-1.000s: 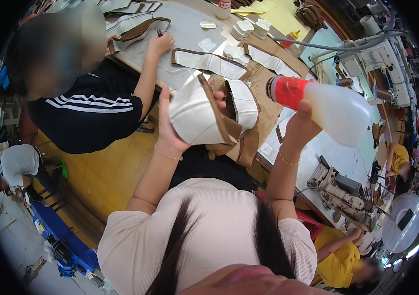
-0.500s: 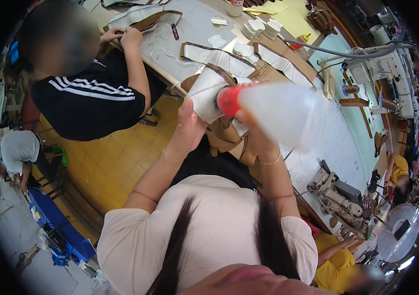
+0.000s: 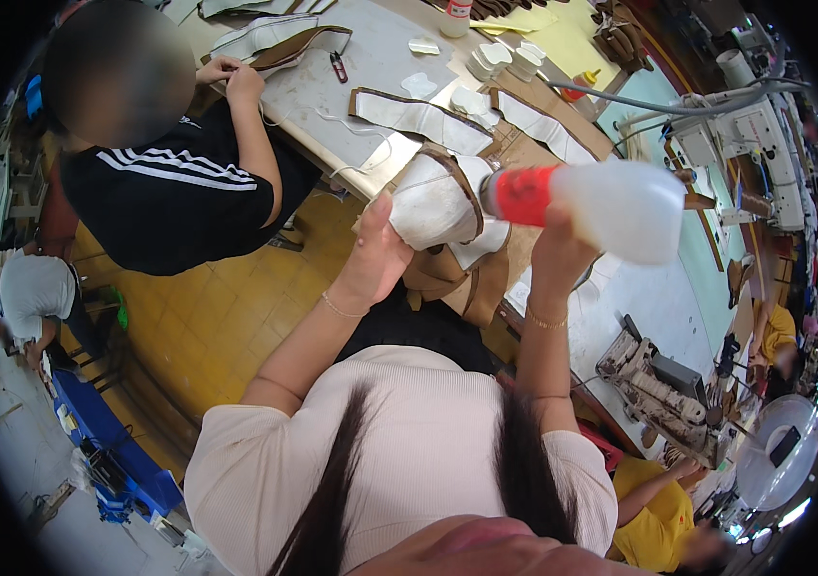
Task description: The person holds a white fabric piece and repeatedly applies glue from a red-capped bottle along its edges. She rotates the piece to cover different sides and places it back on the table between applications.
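My left hand (image 3: 376, 252) is closed on a shoe upper (image 3: 435, 204), cupped with a white lining outward and a brown edge. In my right hand (image 3: 561, 252) lies a translucent white bottle (image 3: 632, 206) with a red band, tipped on its side and slightly blurred. The bottle's neck points at the brown edge of the shoe upper; whether they touch I cannot tell. Brown and white leather pieces (image 3: 471, 283) hang at the table edge beneath my hands. Flat white-and-brown strips (image 3: 423, 119) lie on the table beyond them.
A co-worker in a black shirt (image 3: 179, 202) sits at the left, handling a similar piece (image 3: 284, 50). Red thread snips (image 3: 338, 67) and white stacked pads (image 3: 491, 60) rest on the table (image 3: 371, 29). Sewing machines (image 3: 663, 384) stand at the right.
The bottle has moved right, drawn back from inside the shoe upper's opening to its edge. My right hand moved right with it, and the shoe upper has turned and shifted slightly right.
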`<state>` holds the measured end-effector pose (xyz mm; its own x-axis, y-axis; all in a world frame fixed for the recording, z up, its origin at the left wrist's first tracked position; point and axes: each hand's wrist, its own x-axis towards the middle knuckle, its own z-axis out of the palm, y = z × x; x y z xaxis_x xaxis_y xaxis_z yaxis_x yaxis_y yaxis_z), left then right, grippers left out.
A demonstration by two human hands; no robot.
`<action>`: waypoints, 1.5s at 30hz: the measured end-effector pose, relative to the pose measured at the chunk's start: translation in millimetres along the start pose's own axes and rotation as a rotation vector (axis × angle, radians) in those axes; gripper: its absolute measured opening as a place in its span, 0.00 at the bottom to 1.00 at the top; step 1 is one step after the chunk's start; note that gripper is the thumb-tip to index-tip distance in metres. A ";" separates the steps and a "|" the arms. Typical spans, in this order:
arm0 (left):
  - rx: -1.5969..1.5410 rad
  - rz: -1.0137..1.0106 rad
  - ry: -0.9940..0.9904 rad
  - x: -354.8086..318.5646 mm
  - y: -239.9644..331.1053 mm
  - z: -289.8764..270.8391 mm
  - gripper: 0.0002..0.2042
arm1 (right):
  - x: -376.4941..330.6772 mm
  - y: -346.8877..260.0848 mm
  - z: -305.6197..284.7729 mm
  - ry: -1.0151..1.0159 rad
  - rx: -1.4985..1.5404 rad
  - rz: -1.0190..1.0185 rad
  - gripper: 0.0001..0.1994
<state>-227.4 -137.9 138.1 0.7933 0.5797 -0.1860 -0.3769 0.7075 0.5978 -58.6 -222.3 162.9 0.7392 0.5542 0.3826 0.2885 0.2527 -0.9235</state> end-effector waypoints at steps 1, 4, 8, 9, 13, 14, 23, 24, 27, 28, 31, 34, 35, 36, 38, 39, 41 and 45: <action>-0.015 -0.024 -0.010 -1.0 -0.7 2.5 0.39 | -6.5 -3.1 3.9 -0.035 -0.102 -0.119 0.21; 0.042 -0.036 -0.028 -4.2 2.0 -1.8 0.37 | -0.3 1.1 -1.1 0.040 -0.161 -0.023 0.23; 0.039 -0.031 -0.040 -1.2 0.5 -8.7 0.38 | 0.9 4.7 -9.5 0.072 -0.167 -0.073 0.22; 0.047 -0.039 -0.046 -0.5 -2.6 -11.6 0.38 | -3.6 4.0 -6.0 0.034 -0.188 -0.205 0.22; -0.009 -0.012 -0.094 -4.5 -4.8 -20.9 0.40 | 18.7 -5.4 -2.8 0.091 -0.333 0.029 0.21; -0.009 0.000 -0.084 -4.9 -2.7 -17.6 0.41 | 19.7 -10.8 -1.5 0.119 -0.143 0.034 0.21; -0.292 -0.116 -0.051 -1.4 13.9 3.1 0.44 | 30.5 -23.0 1.6 0.123 -0.228 0.011 0.17; -0.355 -0.141 -0.060 -1.1 18.7 10.2 0.45 | 30.2 -21.9 2.3 0.120 -0.170 -0.042 0.17; -0.437 -0.189 -0.147 3.2 20.7 17.6 0.47 | 5.2 -24.3 7.5 0.046 -0.066 -0.143 0.17; -0.389 -0.186 -0.152 6.2 22.1 21.1 0.47 | -4.6 -26.2 14.5 -0.021 -0.066 -0.160 0.17; -0.302 -0.174 -0.153 10.2 25.1 31.6 0.48 | -14.7 -8.9 20.1 -0.220 -0.047 -0.274 0.16; -0.332 -0.174 -0.165 13.5 27.5 38.0 0.48 | 0.6 -21.1 16.1 -0.130 0.043 -0.029 0.15; -0.368 -0.172 -0.180 13.8 27.7 38.6 0.48 | 5.0 -29.0 16.8 -0.082 0.082 0.092 0.15; -0.404 -0.170 -0.194 14.0 27.8 39.3 0.49 | 5.7 -23.1 14.6 -0.113 0.134 0.076 0.16; -0.186 -0.128 -0.212 15.3 25.1 43.3 0.50 | 6.8 -11.7 7.8 -0.158 0.236 0.039 0.19; -0.073 -0.128 -0.234 16.8 24.6 42.7 0.51 | -1.6 -0.8 0.4 -0.156 0.530 0.319 0.20; 0.102 -0.125 -0.219 17.5 21.6 39.2 0.53 | 0.3 -6.1 3.1 -0.187 0.570 0.450 0.20; 0.164 0.001 -0.215 19.5 8.8 36.6 0.54 | 14.4 -13.4 4.6 -0.220 -0.085 0.096 0.17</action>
<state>-197.7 -135.1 168.3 0.8830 0.4686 -0.0256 -0.3093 0.6220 0.7193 -54.6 -214.0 180.9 0.6181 0.7342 0.2808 0.2799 0.1282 -0.9514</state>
